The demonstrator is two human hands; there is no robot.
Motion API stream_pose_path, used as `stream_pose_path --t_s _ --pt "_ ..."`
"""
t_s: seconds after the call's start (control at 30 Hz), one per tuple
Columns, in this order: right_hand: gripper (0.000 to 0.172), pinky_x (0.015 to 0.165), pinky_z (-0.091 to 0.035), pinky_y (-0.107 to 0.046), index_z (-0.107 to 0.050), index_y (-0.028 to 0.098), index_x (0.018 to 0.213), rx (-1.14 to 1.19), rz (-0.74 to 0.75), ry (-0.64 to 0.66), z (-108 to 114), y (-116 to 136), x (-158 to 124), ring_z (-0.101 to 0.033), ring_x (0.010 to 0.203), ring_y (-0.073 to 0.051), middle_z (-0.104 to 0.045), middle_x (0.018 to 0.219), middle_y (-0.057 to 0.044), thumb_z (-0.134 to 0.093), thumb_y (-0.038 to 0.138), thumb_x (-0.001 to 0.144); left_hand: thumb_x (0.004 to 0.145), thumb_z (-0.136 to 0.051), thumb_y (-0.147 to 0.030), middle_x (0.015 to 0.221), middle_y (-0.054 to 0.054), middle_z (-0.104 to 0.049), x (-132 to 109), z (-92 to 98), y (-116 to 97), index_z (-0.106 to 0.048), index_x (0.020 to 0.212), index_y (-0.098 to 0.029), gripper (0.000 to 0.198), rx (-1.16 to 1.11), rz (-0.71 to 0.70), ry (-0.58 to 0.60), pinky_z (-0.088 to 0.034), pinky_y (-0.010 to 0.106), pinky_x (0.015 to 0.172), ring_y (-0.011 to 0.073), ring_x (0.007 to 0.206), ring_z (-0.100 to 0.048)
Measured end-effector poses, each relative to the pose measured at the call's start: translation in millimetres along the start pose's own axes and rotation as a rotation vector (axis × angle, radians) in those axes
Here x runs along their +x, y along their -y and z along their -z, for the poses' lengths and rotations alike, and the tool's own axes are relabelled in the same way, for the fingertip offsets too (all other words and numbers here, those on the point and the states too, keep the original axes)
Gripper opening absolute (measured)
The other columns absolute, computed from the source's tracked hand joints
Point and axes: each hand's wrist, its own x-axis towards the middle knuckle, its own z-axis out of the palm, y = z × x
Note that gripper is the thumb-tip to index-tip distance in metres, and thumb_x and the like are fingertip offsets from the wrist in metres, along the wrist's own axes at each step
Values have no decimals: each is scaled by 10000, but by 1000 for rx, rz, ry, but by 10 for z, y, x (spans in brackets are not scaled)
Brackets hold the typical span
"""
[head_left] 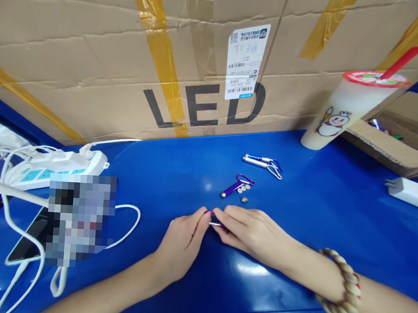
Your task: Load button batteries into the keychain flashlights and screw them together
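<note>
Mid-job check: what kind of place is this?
Probably a small assembly or packing bench in a storeroom. A big taped carton marked LED stands behind the blue bench top, keychain lights and button cells lie loose, and the left hand and right hand pinch a small purple piece.

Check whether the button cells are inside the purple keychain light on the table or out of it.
Out: three button cells lie in a row on the blue table beside the purple keychain light.

Left hand [184, 237] and right hand [248, 232] pinch a small purple flashlight [212, 219] together on the blue table [165, 172]; 3 more flashlights [263, 162] and some button batteries [243, 189] lie just beyond.
</note>
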Motion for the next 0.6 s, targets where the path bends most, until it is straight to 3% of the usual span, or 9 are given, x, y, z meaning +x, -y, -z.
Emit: stream_pose_path --t_s 0.4,0.6 --pt "335 477 -445 -263 -584 59 958 -47 59 -14 -26 -19 14 -554 581 -133 -579 688 -43 -300 236 959 932 -223 -355 564 -29 -400 -22 13 -29 -335 653 -201 338 -7 -12 29 -271 249 515 115 491 -371" --pt "293 493 -421 -236 -575 60 999 146 40 26 -42 -99 -4 -518 582 -113 -549 700 -35 -356 247 948 943 -222 -352 563 -41 -380 -39 17 9 -356 677 -193 338 -23 -36 46 -257 246 516 104 489 -341"
